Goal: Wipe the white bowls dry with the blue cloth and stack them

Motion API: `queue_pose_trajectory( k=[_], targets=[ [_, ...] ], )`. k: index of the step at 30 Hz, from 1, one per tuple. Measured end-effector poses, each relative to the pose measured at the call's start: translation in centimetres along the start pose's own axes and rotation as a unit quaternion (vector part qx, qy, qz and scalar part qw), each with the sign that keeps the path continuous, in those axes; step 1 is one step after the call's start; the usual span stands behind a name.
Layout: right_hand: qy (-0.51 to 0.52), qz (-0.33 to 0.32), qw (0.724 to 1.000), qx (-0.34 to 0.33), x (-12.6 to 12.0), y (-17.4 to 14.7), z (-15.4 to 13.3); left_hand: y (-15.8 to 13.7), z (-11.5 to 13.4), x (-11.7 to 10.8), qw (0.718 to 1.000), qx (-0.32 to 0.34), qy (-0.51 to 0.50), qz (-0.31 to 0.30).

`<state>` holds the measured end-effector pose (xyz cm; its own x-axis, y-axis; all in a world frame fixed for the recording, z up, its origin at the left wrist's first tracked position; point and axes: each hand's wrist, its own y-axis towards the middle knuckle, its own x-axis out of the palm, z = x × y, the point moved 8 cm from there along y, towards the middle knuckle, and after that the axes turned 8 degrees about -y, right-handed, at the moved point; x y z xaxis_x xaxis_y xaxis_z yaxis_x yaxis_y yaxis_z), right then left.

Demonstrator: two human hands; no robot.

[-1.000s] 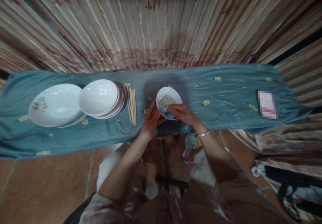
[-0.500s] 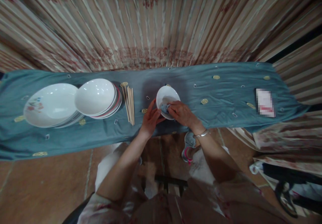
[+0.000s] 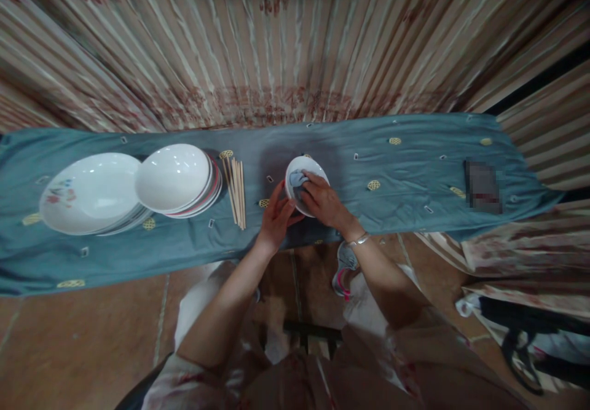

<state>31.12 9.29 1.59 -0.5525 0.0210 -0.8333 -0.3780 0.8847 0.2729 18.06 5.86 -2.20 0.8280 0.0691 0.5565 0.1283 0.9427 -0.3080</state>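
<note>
The right hand [image 3: 325, 201] has its fingers bent over a pale blue, crumpled cloth [image 3: 297, 177], pressing it inside a small, round, white bowl [image 3: 316, 165]. The left hand [image 3: 276, 216] grips the bowl's near-left side, thumb apart from fingers. This looks like wiping; rubbing the far wall calls for a steady left grip. The bowl sits mid-table, right of slim, pale wooden chopsticks [image 3: 239, 192].

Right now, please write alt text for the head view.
The right hand holds a blue cloth inside a white bowl that the left hand grips. Chopsticks, stacked bowls and large dishes lie to the left on a teal tablecloth.
</note>
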Motion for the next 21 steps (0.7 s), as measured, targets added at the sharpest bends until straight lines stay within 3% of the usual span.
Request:
queue_pose_trajectory(
  k=[12, 21],
  targets=[
    [0.14, -0.027, 0.989, 0.039, 0.44, 0.82, -0.38, -0.02, 0.13, 0.25, 1.0, -0.004, -0.004, -0.01],
    [0.341, -0.072, 0.931, 0.108, 0.65, 0.22, 0.42, 0.39, 0.0, 0.09, 0.999, 0.01, -0.024, -0.022]
  ],
)
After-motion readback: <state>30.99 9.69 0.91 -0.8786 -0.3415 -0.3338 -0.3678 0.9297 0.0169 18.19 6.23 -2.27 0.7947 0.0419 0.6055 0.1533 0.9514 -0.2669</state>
